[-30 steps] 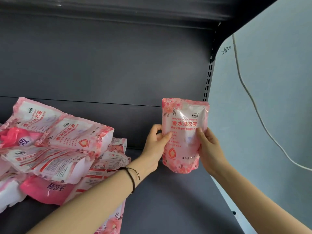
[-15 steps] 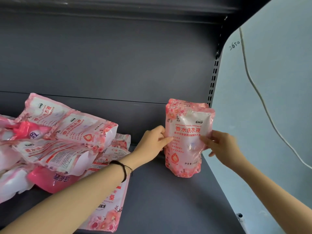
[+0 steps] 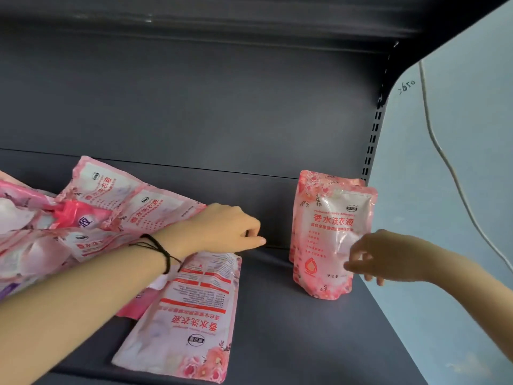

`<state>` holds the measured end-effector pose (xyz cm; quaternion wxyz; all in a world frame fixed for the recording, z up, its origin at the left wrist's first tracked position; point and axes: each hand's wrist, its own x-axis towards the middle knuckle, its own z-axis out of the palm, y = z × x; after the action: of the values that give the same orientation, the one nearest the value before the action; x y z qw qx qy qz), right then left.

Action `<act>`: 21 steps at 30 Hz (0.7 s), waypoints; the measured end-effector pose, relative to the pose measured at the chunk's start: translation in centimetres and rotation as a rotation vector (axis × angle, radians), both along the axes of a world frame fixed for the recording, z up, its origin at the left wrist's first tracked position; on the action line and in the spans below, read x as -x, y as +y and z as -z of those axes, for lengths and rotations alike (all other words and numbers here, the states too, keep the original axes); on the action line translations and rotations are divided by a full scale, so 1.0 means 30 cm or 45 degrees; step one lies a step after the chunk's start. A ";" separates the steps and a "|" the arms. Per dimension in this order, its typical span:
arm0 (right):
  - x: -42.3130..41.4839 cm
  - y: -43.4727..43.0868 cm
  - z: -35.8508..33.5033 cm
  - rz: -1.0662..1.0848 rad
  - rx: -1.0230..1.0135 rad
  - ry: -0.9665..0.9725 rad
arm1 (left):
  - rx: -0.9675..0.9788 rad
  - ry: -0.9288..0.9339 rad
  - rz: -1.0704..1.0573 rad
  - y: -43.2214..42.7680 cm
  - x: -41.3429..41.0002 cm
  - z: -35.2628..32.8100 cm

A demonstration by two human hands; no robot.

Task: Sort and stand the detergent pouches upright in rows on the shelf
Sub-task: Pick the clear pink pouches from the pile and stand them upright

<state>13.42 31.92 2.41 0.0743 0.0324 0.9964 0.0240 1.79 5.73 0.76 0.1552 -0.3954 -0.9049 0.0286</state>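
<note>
Head view: pink floral plastic detergent pouch point(image 3: 331, 240) stands upright at the dark shelf's point(image 3: 291, 329) right end, starting a row. Right hand point(image 3: 388, 257) loosely spread beside it, steadying; left hand point(image 3: 222, 232) loosely curled, empty, nearing the heaped pouches point(image 3: 97, 218).

place: shop | evidence: dark metal shelf point(image 3: 305, 343) with slotted upright point(image 3: 370, 151); many identical detergent pouches point(image 3: 133, 215)

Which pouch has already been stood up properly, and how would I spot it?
Look to the right end of the dark shelf, beside the slotted post. The front pouch stands there upright, label facing out, with another right behind it. Unlike the pile lying flat on the left, it stands on its base.
</note>
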 end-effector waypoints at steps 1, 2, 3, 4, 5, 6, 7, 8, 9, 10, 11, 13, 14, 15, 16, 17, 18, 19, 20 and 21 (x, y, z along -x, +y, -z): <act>-0.007 -0.054 -0.023 -0.079 -0.005 0.008 | 0.080 0.052 -0.003 -0.046 0.006 -0.011; -0.009 -0.111 -0.047 -0.155 -0.017 0.018 | 0.145 0.104 -0.013 -0.092 0.018 -0.019; -0.002 -0.166 -0.069 -0.227 -0.049 0.034 | 0.188 0.146 -0.024 -0.139 0.033 -0.026; 0.007 -0.225 -0.091 -0.296 -0.101 0.057 | 0.216 0.186 -0.030 -0.188 0.053 -0.033; 0.023 -0.280 -0.109 -0.360 -0.159 0.089 | 0.241 0.229 -0.038 -0.240 0.074 -0.041; 0.042 -0.336 -0.124 -0.416 -0.206 0.128 | 0.271 0.270 -0.054 -0.295 0.097 -0.048; 0.067 -0.387 -0.135 -0.462 -0.239 0.158 | 0.302 0.301 -0.077 -0.350 0.118 -0.056; 0.094 -0.439 -0.145 -0.500 -0.258 0.168 | 0.342 0.334 -0.100 -0.405 0.138 -0.063; 0.125 -0.487 -0.151 -0.521 -0.269 0.158 | 0.384 0.368 -0.119 -0.457 0.156 -0.070; 0.158 -0.536 -0.157 -0.529 -0.279 0.144 | 0.427 0.394 -0.140 -0.504 0.171 -0.078; 0.191 -0.581 -0.161 -0.534 -0.294 0.140 | 0.466 0.410 -0.161 -0.549 0.185 -0.087; 0.262 -0.667 -0.164 -0.554 -0.350 0.177 | 0.509 0.431 -0.186 -0.634 0.220 -0.102; 0.298 -0.707 -0.164 -0.560 -0.389 0.195 | 0.518 0.438 -0.192 -0.676 0.240 -0.111; 0.334 -0.743 -0.162 -0.556 -0.433 0.205 | 0.525 0.451 -0.200 -0.716 0.263 -0.118; 0.369 -0.774 -0.160 -0.547 -0.473 0.212 | 0.532 0.459 -0.216 -0.753 0.288 -0.121; 0.403 -0.802 -0.159 -0.537 -0.502 0.226 | 0.536 0.467 -0.230 -0.784 0.310 -0.124; 0.437 -0.826 -0.159 -0.526 -0.526 0.241 | 0.541 0.482 -0.244 -0.810 0.332 -0.124; 0.468 -0.848 -0.161 -0.519 -0.550 0.255 | 0.541 0.503 -0.251 -0.831 0.355 -0.122; 0.496 -0.868 -0.164 -0.510 -0.576 0.265 | 0.532 0.533 -0.241 -0.849 0.375 -0.118; 0.523 -0.886 -0.166 -0.497 -0.599 0.274 | 0.523 0.561 -0.220 -0.862 0.393 -0.112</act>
<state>-2.26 5.33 7.39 -0.0470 -0.1407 0.9531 0.2638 -10.00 -20.15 4.12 0.2614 -0.3242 -0.8550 0.3090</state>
